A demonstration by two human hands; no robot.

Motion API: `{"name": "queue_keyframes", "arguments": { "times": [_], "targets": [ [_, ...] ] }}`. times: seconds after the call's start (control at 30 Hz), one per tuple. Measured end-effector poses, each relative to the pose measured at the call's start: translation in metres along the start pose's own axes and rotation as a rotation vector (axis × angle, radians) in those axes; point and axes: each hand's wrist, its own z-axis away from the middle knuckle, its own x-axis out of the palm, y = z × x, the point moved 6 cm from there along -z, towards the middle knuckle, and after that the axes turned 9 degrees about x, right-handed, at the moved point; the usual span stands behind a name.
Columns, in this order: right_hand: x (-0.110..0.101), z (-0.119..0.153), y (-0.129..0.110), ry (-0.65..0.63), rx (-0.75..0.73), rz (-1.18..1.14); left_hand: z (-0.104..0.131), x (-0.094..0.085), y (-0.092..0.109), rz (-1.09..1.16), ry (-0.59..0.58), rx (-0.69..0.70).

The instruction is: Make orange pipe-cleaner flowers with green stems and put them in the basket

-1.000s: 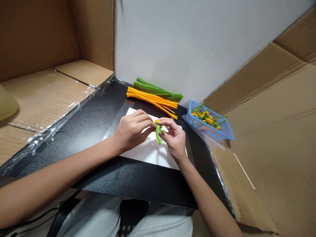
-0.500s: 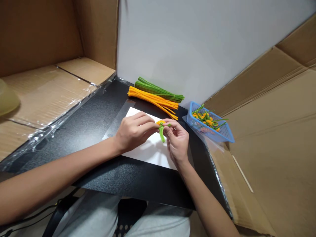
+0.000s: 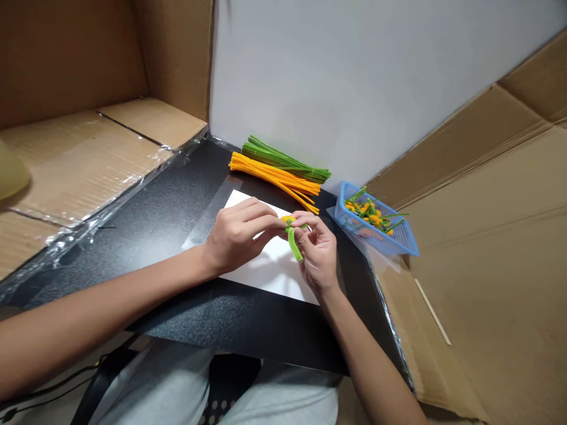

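Between my fingertips is a small orange and green pipe-cleaner piece (image 3: 293, 241), its green end hanging down toward the paper. My left hand (image 3: 241, 235) pinches it from the left, fingers bent. From the right, my right hand (image 3: 316, 248) grips it between thumb and fingers. Both hands are over a white sheet of paper (image 3: 266, 270) on the black table (image 3: 199, 313). Behind them lie a bundle of orange pipe cleaners (image 3: 274, 175) and a bundle of green ones (image 3: 283, 158), side by side. My fingers partly cover the piece.
A blue basket (image 3: 398, 239) holding several orange and green pieces stands at the right. Cardboard (image 3: 478, 260) borders the right side, and more cardboard (image 3: 80, 159) lies at the left. A pale wall (image 3: 354, 77) rises behind the bundles. A yellowish object (image 3: 11, 171) is at the left edge.
The hanging green end has swung slightly down and to the right. Both hands keep their hold, with small finger shifts. The camera view has moved slightly.
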Motion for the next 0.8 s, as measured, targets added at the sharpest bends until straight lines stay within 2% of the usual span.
{"name": "queue_keyframes", "arguments": {
  "times": [0.1, 0.27, 0.37, 0.47, 0.63, 0.7, 0.8],
  "targets": [
    [0.000, 0.001, -0.002, 0.019, -0.036, 0.042, -0.001, 0.000, 0.000, 0.033, 0.008, -0.008],
    [0.003, 0.009, -0.013, 0.134, -0.171, 0.158, 0.001, 0.001, 0.002, 0.086, 0.009, -0.091],
    [0.007, 0.014, -0.021, 0.198, -0.229, 0.239, 0.004, 0.004, 0.001, 0.202, 0.036, -0.272],
    [0.008, 0.018, -0.026, 0.256, -0.257, 0.296, 0.009, 0.010, -0.004, 0.376, 0.055, -0.556],
    [0.007, 0.024, -0.030, 0.284, -0.285, 0.332, 0.020, 0.033, -0.011, 0.874, -0.009, -1.020],
    [0.005, 0.024, -0.030, 0.276, -0.280, 0.330, 0.023, 0.039, -0.011, 1.009, -0.037, -1.104],
    [0.002, 0.019, -0.030, 0.241, -0.246, 0.329, 0.022, 0.037, -0.014, 0.991, -0.017, -1.066]
  ]
}}
